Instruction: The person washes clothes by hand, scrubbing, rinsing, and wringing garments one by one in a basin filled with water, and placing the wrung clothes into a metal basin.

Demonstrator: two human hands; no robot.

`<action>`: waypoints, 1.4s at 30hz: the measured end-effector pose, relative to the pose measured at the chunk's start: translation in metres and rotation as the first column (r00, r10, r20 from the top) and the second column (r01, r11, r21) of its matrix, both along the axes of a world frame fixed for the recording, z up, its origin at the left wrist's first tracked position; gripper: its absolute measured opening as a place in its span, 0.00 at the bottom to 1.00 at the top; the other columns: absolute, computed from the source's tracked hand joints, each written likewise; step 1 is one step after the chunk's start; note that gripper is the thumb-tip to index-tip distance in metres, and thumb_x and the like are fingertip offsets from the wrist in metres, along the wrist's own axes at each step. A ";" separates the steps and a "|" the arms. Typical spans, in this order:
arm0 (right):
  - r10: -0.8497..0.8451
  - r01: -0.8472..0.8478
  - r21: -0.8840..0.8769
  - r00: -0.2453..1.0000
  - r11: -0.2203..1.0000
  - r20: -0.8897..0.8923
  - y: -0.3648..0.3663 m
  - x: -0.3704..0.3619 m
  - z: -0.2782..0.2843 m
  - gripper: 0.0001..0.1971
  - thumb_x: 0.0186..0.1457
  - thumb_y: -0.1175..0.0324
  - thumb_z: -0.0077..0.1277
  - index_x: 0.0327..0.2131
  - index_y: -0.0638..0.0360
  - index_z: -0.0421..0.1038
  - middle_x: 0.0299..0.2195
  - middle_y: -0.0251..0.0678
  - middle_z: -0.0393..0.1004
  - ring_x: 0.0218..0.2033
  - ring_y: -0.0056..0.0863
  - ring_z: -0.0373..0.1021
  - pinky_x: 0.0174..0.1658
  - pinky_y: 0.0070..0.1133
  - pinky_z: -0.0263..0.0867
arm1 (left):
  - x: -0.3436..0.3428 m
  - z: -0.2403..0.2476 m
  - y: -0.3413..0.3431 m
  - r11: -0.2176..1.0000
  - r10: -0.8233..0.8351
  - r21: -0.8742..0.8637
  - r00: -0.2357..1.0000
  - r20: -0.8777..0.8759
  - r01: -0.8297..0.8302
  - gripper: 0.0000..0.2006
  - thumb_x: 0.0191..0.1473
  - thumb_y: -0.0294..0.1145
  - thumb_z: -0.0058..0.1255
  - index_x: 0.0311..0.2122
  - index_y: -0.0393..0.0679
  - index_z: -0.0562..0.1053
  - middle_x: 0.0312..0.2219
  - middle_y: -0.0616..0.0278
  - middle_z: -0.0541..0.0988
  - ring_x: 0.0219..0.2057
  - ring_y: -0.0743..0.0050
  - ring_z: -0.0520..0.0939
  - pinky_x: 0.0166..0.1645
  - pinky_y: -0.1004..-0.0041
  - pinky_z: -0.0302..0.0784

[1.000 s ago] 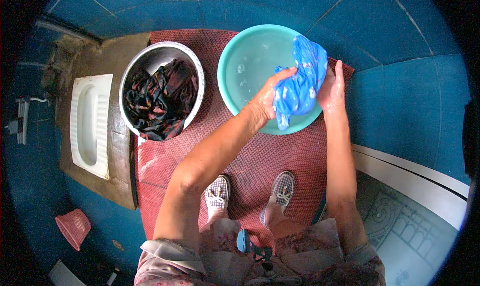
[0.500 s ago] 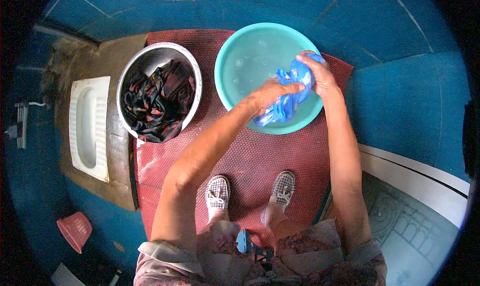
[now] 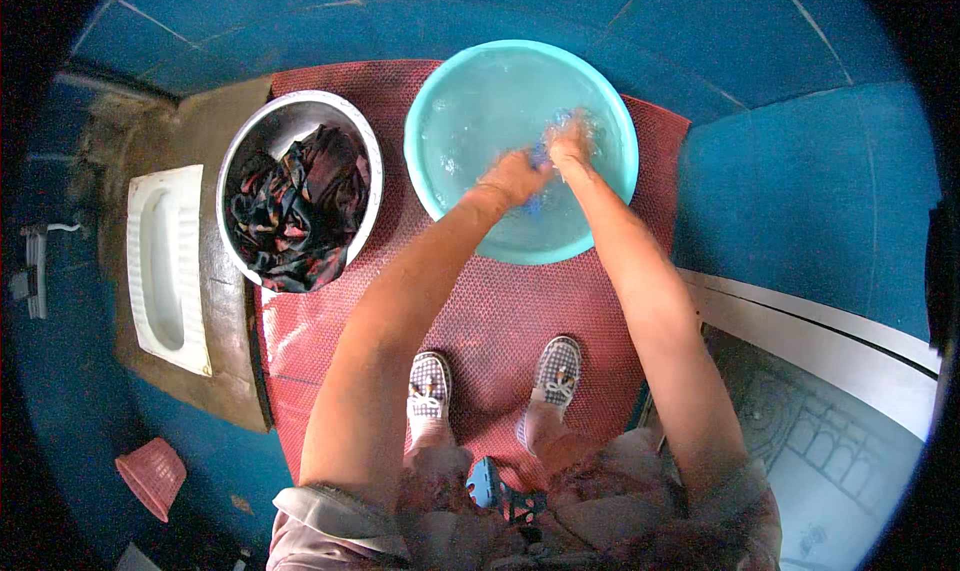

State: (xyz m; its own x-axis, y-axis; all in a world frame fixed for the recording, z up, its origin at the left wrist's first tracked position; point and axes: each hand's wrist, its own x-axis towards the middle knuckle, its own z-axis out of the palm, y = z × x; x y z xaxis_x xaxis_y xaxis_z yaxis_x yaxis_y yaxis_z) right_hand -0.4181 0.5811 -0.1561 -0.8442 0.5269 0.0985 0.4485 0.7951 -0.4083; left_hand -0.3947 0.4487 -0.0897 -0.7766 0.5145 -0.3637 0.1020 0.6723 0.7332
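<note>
A turquoise basin (image 3: 419,186) of cloudy water stands in front of me. Both my hands are down in it, holding a bunched blue cloth (image 3: 540,157) that is mostly under the water and smeared by motion. My left hand (image 3: 513,176) grips it near the basin's middle, its fingertips partly hidden. Slightly farther off and to the right, my right hand (image 3: 570,143) is closed on the other part of the cloth, blurred at the fingers. Only small blue patches show between and below the hands.
Left of the basin, a metal bowl (image 3: 377,176) holds dark patterned wet clothes (image 3: 300,206). Both stand on a red textured mat (image 3: 490,311). A white squat toilet (image 3: 168,261) lies farther left, with a pink basket (image 3: 152,478) below it. Blue tiled walls (image 3: 780,201) rise behind and at right.
Both hands have gone down and slightly left, taking the blue cloth from above the basin into the water. My right hand has moved closer to the left.
</note>
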 end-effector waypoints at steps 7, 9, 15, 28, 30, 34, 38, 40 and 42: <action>0.140 -0.221 -0.157 0.901 0.962 -0.410 -0.009 -0.001 0.055 0.14 0.40 0.70 0.59 0.34 0.53 0.70 0.35 0.41 0.70 0.40 0.40 0.67 0.43 0.33 0.64 | -0.001 -0.017 -0.024 0.938 0.261 0.114 0.882 0.392 -0.328 0.36 0.50 0.66 0.33 0.48 0.41 0.69 0.48 0.49 0.70 0.51 0.51 0.69 0.54 0.56 0.60; 0.204 -0.398 -0.209 0.774 0.893 -0.600 -0.016 0.007 0.081 0.12 0.41 0.72 0.58 0.32 0.53 0.70 0.33 0.40 0.70 0.38 0.40 0.67 0.42 0.33 0.64 | -0.001 -0.017 -0.026 0.663 0.226 0.387 0.664 0.713 -0.641 0.38 0.49 0.68 0.32 0.50 0.42 0.68 0.49 0.50 0.69 0.52 0.53 0.68 0.54 0.54 0.60; 0.775 -0.831 0.264 0.275 0.489 -0.570 -0.053 0.050 0.164 0.11 0.36 0.76 0.56 0.29 0.57 0.71 0.33 0.38 0.69 0.39 0.38 0.67 0.43 0.30 0.64 | -0.021 0.021 -0.023 0.178 -0.487 0.519 0.383 0.785 -0.836 0.35 0.48 0.67 0.39 0.49 0.45 0.66 0.42 0.54 0.72 0.44 0.56 0.73 0.54 0.58 0.64; 0.515 -0.763 -0.039 0.472 0.646 -0.715 -0.041 0.099 0.153 0.10 0.42 0.79 0.52 0.32 0.57 0.70 0.34 0.38 0.69 0.38 0.36 0.67 0.46 0.28 0.63 | -0.007 0.041 -0.040 0.044 -0.095 0.487 0.482 0.871 -0.872 0.17 0.45 0.29 0.53 0.40 0.35 0.66 0.33 0.52 0.75 0.29 0.59 0.77 0.44 0.59 0.75; 0.218 -0.596 -0.284 0.630 0.751 -0.745 -0.038 0.092 0.139 0.07 0.50 0.75 0.50 0.34 0.59 0.70 0.33 0.38 0.69 0.37 0.32 0.68 0.44 0.25 0.63 | -0.006 0.043 -0.038 0.004 -0.039 0.513 0.513 0.858 -0.858 0.17 0.43 0.26 0.55 0.39 0.38 0.66 0.34 0.54 0.74 0.33 0.60 0.77 0.44 0.59 0.75; -0.203 -0.381 -0.759 0.811 0.529 -0.549 -0.033 0.076 0.125 0.12 0.57 0.63 0.45 0.39 0.60 0.70 0.35 0.33 0.69 0.36 0.24 0.67 0.41 0.22 0.64 | 0.004 0.059 -0.041 0.132 0.160 0.624 0.638 0.753 -0.770 0.16 0.37 0.21 0.59 0.33 0.41 0.66 0.35 0.57 0.74 0.38 0.64 0.76 0.45 0.62 0.73; -0.281 -0.107 -0.994 0.954 0.016 -0.108 -0.031 0.068 0.119 0.18 0.58 0.56 0.41 0.44 0.58 0.68 0.41 0.37 0.68 0.38 0.26 0.68 0.41 0.27 0.67 | 0.011 0.079 -0.041 0.346 0.337 0.837 0.889 0.310 -0.424 0.12 0.38 0.23 0.59 0.28 0.44 0.67 0.37 0.58 0.75 0.39 0.69 0.74 0.45 0.68 0.70; -0.244 -0.052 -0.981 0.970 -0.187 -0.005 -0.030 0.070 0.108 0.17 0.57 0.58 0.43 0.44 0.58 0.66 0.40 0.35 0.69 0.40 0.26 0.68 0.43 0.26 0.67 | 0.013 0.097 -0.036 0.438 0.340 0.859 0.933 0.114 -0.264 0.12 0.37 0.23 0.59 0.27 0.43 0.67 0.37 0.58 0.75 0.39 0.69 0.75 0.45 0.69 0.70; -0.056 -0.034 -0.874 0.998 -0.484 -0.008 -0.028 0.073 0.110 0.17 0.54 0.62 0.47 0.44 0.58 0.63 0.40 0.34 0.69 0.42 0.25 0.68 0.45 0.26 0.67 | 0.011 0.104 -0.033 0.624 0.329 0.780 0.892 -0.309 0.040 0.12 0.35 0.25 0.59 0.26 0.43 0.67 0.34 0.57 0.76 0.37 0.68 0.76 0.43 0.70 0.71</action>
